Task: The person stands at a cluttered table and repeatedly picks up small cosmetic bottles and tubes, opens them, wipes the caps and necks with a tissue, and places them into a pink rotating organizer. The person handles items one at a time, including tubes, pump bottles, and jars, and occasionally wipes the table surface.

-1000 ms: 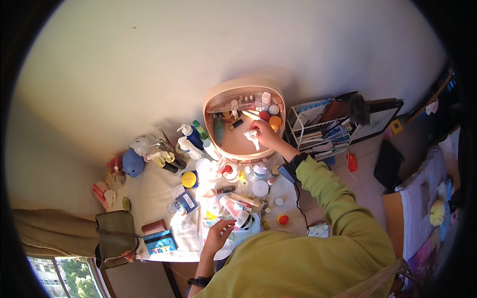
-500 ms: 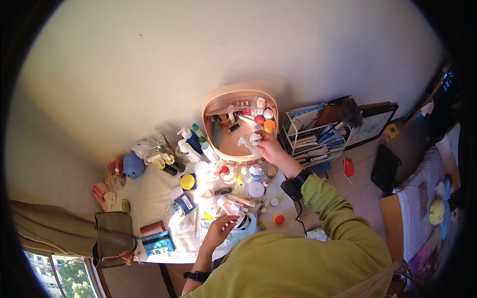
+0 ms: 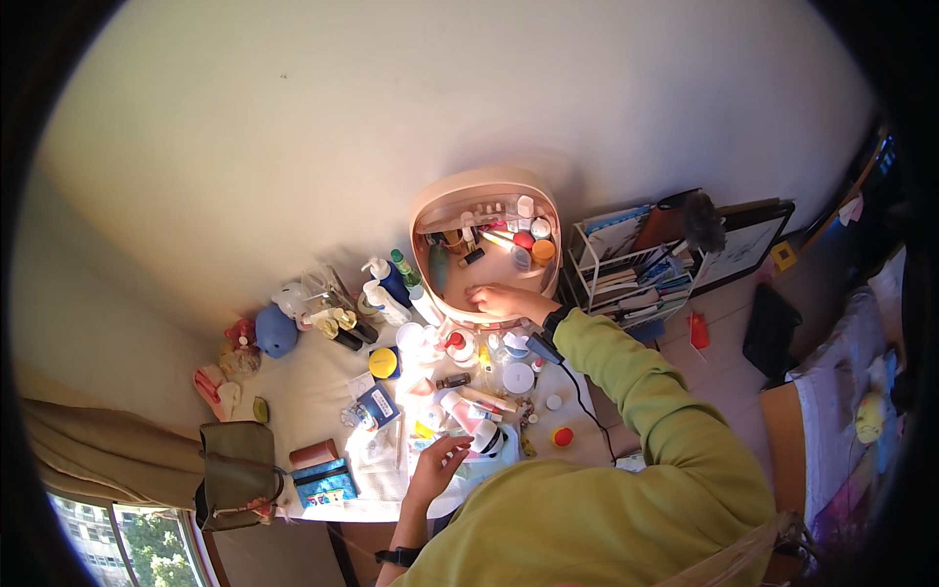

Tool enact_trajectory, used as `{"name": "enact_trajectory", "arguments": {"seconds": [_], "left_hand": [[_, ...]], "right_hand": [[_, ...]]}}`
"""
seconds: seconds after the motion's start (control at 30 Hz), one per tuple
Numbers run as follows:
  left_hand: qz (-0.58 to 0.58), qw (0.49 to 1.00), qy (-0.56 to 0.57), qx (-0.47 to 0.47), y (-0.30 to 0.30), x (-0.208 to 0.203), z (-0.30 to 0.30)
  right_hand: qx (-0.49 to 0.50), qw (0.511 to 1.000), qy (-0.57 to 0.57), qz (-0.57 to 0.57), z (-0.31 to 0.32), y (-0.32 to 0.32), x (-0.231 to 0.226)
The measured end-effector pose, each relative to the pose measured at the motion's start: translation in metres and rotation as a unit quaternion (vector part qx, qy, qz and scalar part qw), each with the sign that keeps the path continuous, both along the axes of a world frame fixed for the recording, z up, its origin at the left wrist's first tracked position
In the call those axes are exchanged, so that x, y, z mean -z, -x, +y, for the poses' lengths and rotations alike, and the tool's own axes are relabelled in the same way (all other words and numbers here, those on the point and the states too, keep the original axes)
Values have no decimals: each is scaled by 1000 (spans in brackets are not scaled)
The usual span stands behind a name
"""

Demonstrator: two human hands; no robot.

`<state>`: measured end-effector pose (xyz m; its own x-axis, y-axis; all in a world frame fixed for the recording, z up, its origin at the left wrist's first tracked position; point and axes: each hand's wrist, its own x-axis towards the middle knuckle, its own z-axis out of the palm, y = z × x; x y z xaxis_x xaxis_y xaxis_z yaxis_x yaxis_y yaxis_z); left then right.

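Right hand: reaching over the near rim into the peach cosmetics case, this hand [image 3: 501,299] rests low at the front of it in the head view, palm down, fingers bent; what is under the fingertips is hidden, so I cannot tell whether they are spread or pinching.
Left hand: held above the worktop's near edge, this hand [image 3: 440,462] has loosely curved fingers with thumb apart and nothing visible between them; it is just beside a black-and-white bottle [image 3: 486,438], contact unclear.
Cosmetics case: standing at the worktop's far edge, toward its right corner, the case [image 3: 479,180] faces the person.
Case contents: an orange jar [image 3: 543,252] and a white-lidded jar [image 3: 539,227] sit along the right wall, a teal bottle [image 3: 438,266] at the left, a short dark tube [image 3: 471,257] between.
Worktop: near the case's left side are a white pump bottle [image 3: 386,301] and a yellow round tub [image 3: 383,363]; in front, a white round jar [image 3: 518,378] and a pink tube [image 3: 458,406]; toward the near left corner, a blue zip pouch [image 3: 326,481].
Cosmetics, in and out: partway, I judge; several are inside, many more lie outside.
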<state>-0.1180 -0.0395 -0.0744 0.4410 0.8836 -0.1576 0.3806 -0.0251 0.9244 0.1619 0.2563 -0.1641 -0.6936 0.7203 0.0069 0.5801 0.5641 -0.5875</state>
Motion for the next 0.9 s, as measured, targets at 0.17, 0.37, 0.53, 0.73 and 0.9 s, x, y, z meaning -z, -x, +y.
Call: {"name": "enact_trajectory", "arguments": {"seconds": [0.17, 0.37, 0.53, 0.73, 0.9], "left_hand": [[18, 999, -31, 14, -5, -3, 17], [98, 970, -221, 30, -36, -29, 105], [164, 924, -345, -18, -79, -32, 200], [448, 847, -286, 7, -119, 13, 317], [513, 824, -233, -55, -135, 55, 366]], "right_hand": [[-71, 994, -74, 46, -1, 10, 4], [13, 969, -207, -133, 2, 21, -17], [134, 975, -136, -116, 5, 15, -13], [162, 970, -126, -130, -20, -7, -5], [163, 973, -109, -122, -35, -13, -9]]}}
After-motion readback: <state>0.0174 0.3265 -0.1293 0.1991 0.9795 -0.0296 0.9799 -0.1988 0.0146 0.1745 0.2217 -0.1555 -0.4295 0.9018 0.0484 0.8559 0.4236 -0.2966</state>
